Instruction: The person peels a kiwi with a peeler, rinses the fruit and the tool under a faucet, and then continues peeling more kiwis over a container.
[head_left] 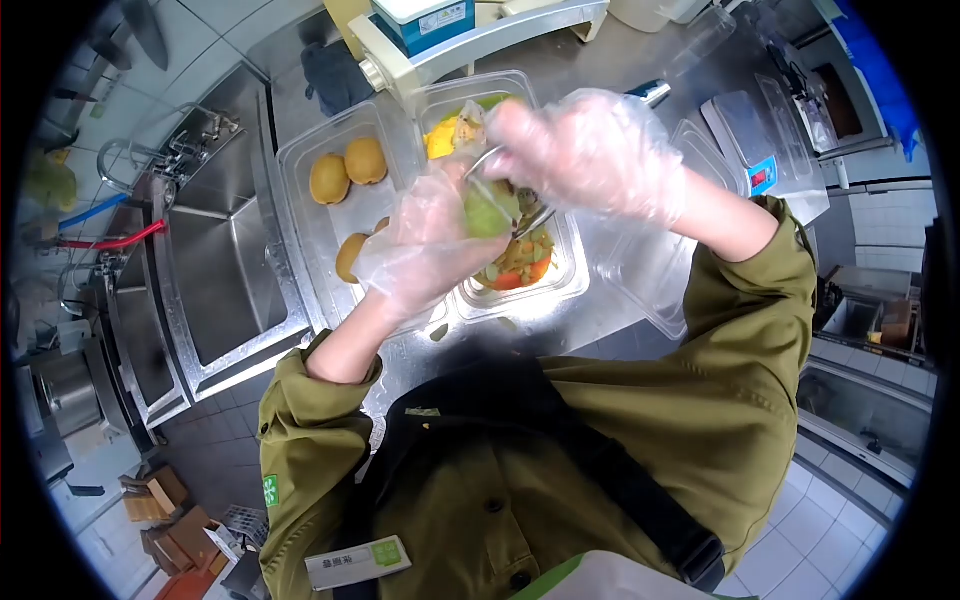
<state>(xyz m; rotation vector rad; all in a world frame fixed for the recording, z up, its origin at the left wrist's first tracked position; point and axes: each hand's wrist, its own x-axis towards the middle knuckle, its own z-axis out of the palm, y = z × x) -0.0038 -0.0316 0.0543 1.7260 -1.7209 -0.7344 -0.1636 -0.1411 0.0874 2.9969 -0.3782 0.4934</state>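
My left hand (425,240), in a clear plastic glove, is closed around a partly peeled green kiwi (487,212). In my gloved right hand (600,145) is a peeler (653,92); its handle end sticks out past the hand and its curved metal frame lies against the kiwi. Both hands are above a clear container (572,285) with peelings (520,265) in it, some brown-green and some orange-red. To the left, unpeeled brown kiwis (330,178) sit in another clear container (300,235), partly covered by my left hand.
Yellow fruit pieces (440,138) lie in a container behind my hands. A scale (738,135) stands at the right, near clear lids (640,270). A metal sink (225,270) is on the left. Small peel scraps (440,332) lie on the steel counter's front edge.
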